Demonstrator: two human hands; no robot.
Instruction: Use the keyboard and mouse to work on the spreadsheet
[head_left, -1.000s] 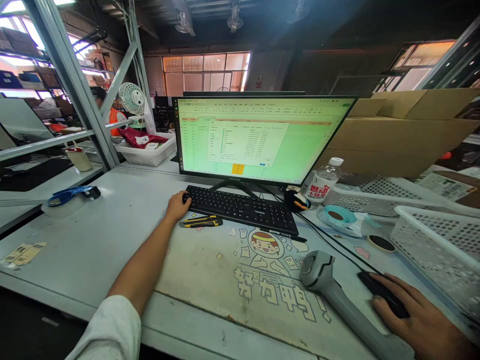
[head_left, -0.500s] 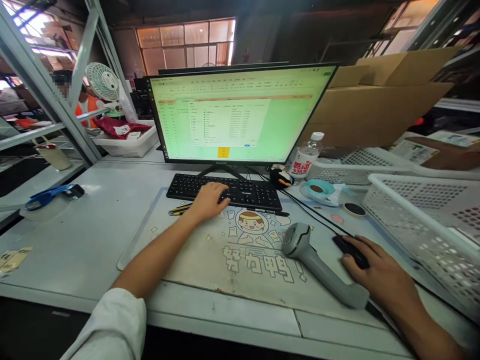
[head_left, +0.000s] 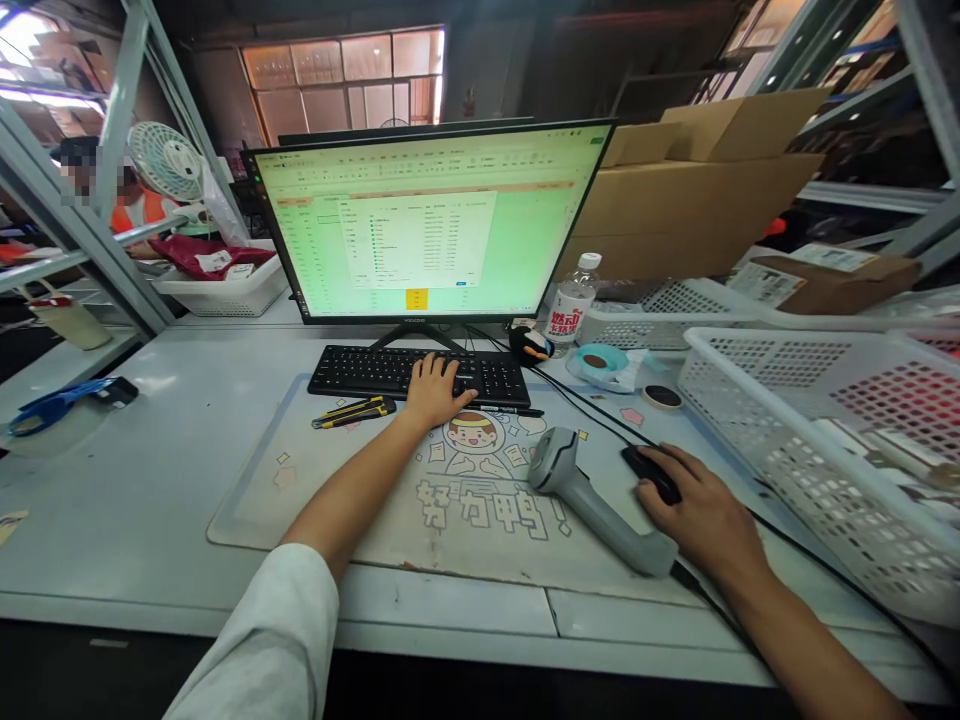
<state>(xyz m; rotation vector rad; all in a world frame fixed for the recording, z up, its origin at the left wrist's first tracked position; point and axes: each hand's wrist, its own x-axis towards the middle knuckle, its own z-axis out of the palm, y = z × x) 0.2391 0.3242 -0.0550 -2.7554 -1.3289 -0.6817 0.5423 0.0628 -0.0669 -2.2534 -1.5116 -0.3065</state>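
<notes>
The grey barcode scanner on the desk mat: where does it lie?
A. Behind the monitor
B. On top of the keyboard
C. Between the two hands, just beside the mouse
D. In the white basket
C: the barcode scanner lies on the desk mat, close beside the mouse under the right hand, with the left hand on the keyboard.

Black keyboard (head_left: 390, 372) flat before the monitor stand; black wired mouse (head_left: 649, 471) on the desk mat's right edge.

Left arm: white sleeve, pushed up near elbow; forearm bare.
Right arm: bare, no sleeve in view.
Left hand (head_left: 433, 392): no glove, no ring.
Right hand (head_left: 701, 512): ungloved, no watch.
</notes>
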